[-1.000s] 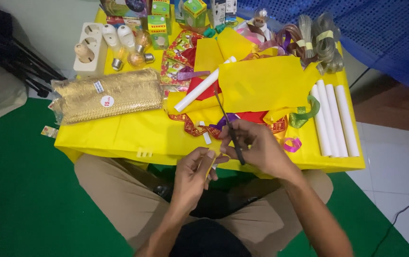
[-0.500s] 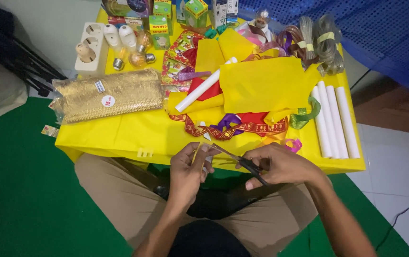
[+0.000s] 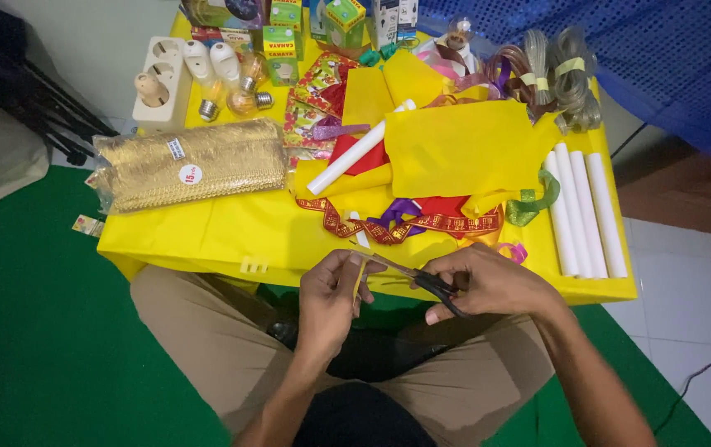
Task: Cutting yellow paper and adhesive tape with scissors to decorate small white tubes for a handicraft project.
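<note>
The right hand grips a pair of black-handled scissors, fingers closed through the handles, with the blades pointing left toward the left hand. The left hand pinches a narrow yellow strip between thumb and fingertips; the strip hangs just at the blade tips, though whether the blades touch it cannot be told. Both hands are held over the lap, just in front of the near edge of a low table covered in yellow. On the table, nearest the hands, lies a red and gold patterned ribbon tangled with purple ribbon, then folded yellow sheets with a white roll lying across them. Three white rolls lie side by side at the right edge. A bag of gold trim lies at the left, with a white socket strip and light bulbs behind it, and small boxes along the far edge. The floor is green, with white tiles at right and a blue mesh beyond. Compared with half a second earlier, the table contents are unchanged, the hands remain at the table's front edge, and the scissors lie slightly flatter, their tips closer to the left fingers.
</note>
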